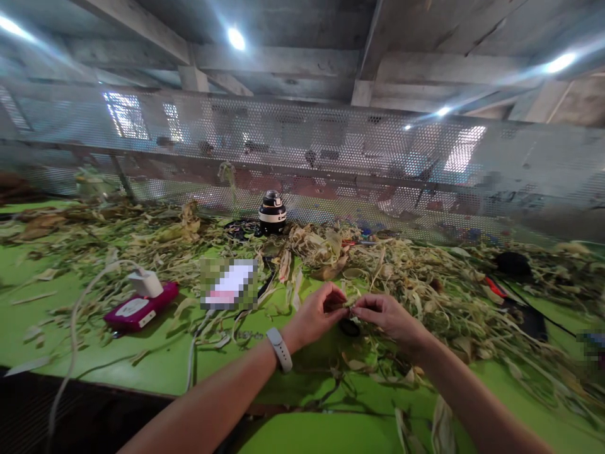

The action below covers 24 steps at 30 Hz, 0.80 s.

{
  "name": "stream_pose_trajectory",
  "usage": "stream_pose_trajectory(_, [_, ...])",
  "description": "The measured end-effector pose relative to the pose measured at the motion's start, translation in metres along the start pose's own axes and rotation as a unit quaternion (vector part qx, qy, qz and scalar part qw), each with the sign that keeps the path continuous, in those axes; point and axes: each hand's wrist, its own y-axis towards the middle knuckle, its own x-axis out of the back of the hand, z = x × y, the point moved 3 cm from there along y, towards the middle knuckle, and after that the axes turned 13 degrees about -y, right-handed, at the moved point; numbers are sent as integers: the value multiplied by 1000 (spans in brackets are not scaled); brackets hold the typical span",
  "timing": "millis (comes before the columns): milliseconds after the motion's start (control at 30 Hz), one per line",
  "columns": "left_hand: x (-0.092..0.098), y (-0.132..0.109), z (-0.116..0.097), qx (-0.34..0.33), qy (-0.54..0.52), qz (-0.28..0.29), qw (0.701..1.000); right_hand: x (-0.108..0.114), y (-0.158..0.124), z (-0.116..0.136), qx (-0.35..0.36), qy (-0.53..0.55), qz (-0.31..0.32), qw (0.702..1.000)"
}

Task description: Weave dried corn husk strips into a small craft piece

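Observation:
My left hand (321, 315) and my right hand (390, 317) meet just above the green table (283, 435), fingertips almost touching. Between them is a small yellowish-green twist of dried leaf (349, 304), pinched by thumb and forefinger on each side. Directly below the fingers lies a dark round object (350, 327), partly covered, whose kind I cannot make out. A pale watch band (280, 350) circles my left wrist. Heaps of dried leaf strips (401, 277) spread just beyond and to the right of my right hand.
Left of my hands lie a phone (231, 284), its picture blurred out, and a magenta power strip (142, 309) with a white charger (146, 283) and cable. A black bottle (273, 213) stands behind. A perforated metal screen (302, 157) runs along the back.

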Motion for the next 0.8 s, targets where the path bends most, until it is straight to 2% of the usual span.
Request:
stream_pose_trajectory(133, [0,-1,-2,-18,42,8,999,0,1,-4,-7,-17,5,1000])
stream_pose_trajectory(400, [0,-1,2,-33,53,10,998,0,3,-8,27,-56,-104,993])
stream_pose_trajectory(533, [-1,-2,-2,-35,43,0,998,0,4,-11,39,-79,-136,987])
stream_pose_trajectory(700, [1,-2,-1,-20,26,-20,999,-1,1,-10,58,-101,-133,984])
stream_pose_trajectory(800, [4,-1,1,1,-15,-38,999,-2,0,-5,94,-106,-120,983])
